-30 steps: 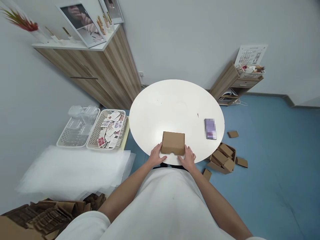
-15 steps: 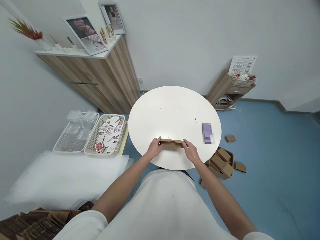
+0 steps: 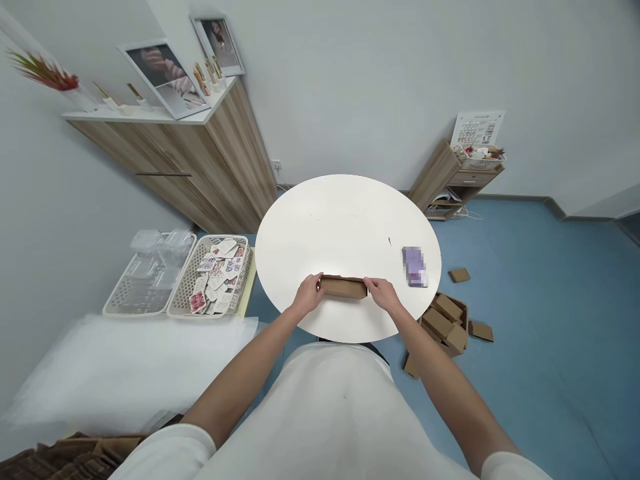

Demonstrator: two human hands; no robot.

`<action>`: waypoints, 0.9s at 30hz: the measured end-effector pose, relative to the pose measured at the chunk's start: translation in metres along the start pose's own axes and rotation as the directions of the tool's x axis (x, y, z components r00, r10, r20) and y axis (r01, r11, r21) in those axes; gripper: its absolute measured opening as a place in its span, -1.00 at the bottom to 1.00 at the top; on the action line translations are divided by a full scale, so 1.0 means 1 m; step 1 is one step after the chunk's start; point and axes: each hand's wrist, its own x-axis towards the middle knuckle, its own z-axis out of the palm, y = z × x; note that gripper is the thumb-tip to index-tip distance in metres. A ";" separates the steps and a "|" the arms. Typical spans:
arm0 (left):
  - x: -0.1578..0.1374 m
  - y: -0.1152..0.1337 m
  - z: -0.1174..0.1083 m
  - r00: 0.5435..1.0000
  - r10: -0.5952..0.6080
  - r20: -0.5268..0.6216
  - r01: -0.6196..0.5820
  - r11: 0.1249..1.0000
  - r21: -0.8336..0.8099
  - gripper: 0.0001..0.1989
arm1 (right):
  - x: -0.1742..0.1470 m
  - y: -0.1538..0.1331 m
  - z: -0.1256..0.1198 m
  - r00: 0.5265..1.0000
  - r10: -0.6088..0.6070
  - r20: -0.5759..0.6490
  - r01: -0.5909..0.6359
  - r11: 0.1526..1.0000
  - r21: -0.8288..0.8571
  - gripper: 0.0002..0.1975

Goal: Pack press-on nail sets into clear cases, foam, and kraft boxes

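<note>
Between my two hands is a small brown cardboard box (image 3: 344,288), held at its short ends over the near part of the round white table (image 3: 340,220). My left hand (image 3: 309,293) is closed on its left end, with the thumb on the near side. On the right end, my right hand (image 3: 380,292) grips the corner with thumb and fingers. A broad side of the box faces me, and a rough edge or flap shows along its top. Its inside is hidden from me. A purple item (image 3: 415,267), blurred out, lies on the table to the right.
Left of the table stand a white basket of printed cards (image 3: 173,307) and a basket of clear plastic boxes (image 3: 113,303). A carton of brown boxes (image 3: 445,323) sits on the floor at right, with loose pieces around it. Behind is a wooden cabinet (image 3: 240,153).
The cardboard box has tipped between my hands, so more of its broad side now faces me. My right hand has shifted slightly on its end. The view has moved a little.
</note>
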 end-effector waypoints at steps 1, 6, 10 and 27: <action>0.000 -0.001 0.000 1.000 0.008 0.002 -0.008 1.000 -0.005 -0.59 | 0.001 0.000 0.000 1.000 -0.001 0.002 0.000 1.000 0.028 -0.53; 0.002 -0.001 -0.004 0.999 0.039 0.018 -0.040 0.998 0.042 -0.63 | 0.005 0.006 0.005 1.000 0.008 -0.003 -0.007 0.989 0.151 -0.59; 0.003 0.000 -0.009 0.996 0.046 0.075 -0.048 0.998 0.031 -0.67 | 0.006 0.010 0.005 0.999 0.035 -0.009 -0.032 0.980 0.197 -0.61; 0.001 -0.005 -0.004 0.984 -0.091 0.152 0.096 0.995 -0.027 -0.59 | 0.000 0.028 0.035 0.995 0.091 -0.030 -0.080 0.961 0.263 -0.52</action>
